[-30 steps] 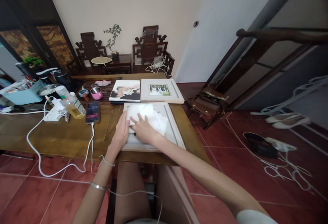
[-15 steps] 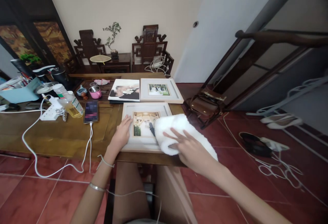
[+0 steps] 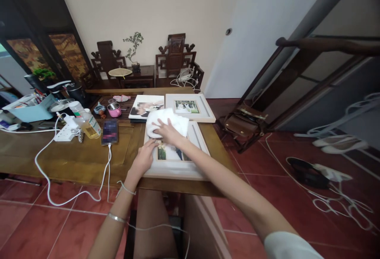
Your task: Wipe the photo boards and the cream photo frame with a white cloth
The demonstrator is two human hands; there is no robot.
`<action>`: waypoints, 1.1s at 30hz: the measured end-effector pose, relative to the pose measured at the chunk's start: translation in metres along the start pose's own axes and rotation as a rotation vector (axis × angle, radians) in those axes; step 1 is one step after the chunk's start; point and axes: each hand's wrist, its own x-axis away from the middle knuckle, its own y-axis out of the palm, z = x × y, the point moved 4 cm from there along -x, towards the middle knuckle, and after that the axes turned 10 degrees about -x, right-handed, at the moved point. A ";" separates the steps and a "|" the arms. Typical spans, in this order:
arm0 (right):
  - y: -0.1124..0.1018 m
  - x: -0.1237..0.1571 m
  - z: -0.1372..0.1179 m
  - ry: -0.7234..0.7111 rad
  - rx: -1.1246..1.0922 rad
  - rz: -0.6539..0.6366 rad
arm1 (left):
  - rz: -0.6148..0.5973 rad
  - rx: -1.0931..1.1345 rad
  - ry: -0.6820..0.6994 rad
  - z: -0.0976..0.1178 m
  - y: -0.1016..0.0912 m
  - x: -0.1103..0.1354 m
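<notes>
A: Right hand?
B: Right hand (image 3: 168, 132) lies over a white cloth (image 3: 160, 117), fingers spread wide, pressing rather than closed round it.
A: Where's the cloth?
B: On the upper left part of the nearer picture frame (image 3: 175, 171), hiding some of its photo (image 3: 168, 154). Frame lies flat near the front edge of the table (image 3: 80, 160).
A: Left hand?
B: Left hand (image 3: 144, 159) rests at the frame's left side, fingers extended, close together, tips just beside the cloth. Grip on the rim: cannot tell.
A: Around them?
B: Farther frame (image 3: 190, 108) flat behind; photo panel (image 3: 147, 108) just left of it. Phone (image 3: 109, 132) with white cable (image 3: 110, 154) off left, bottle (image 3: 91, 127) of yellowish liquid near it, pink cup (image 3: 114, 111) beyond.
</notes>
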 end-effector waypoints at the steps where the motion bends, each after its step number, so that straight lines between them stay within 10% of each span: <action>1: 0.002 -0.003 -0.001 -0.011 0.003 -0.002 | 0.003 -0.004 0.006 0.000 0.000 0.000; 12: -0.025 0.087 0.080 0.312 0.080 -0.056 | 0.078 0.059 -0.012 -0.007 0.004 0.003; 23: -0.030 0.206 -0.033 0.182 -0.229 -0.200 | 0.032 -0.065 -0.004 -0.006 0.006 0.000; 33: -0.015 0.115 0.040 0.300 0.025 0.089 | -0.039 -0.059 0.003 -0.006 0.004 -0.002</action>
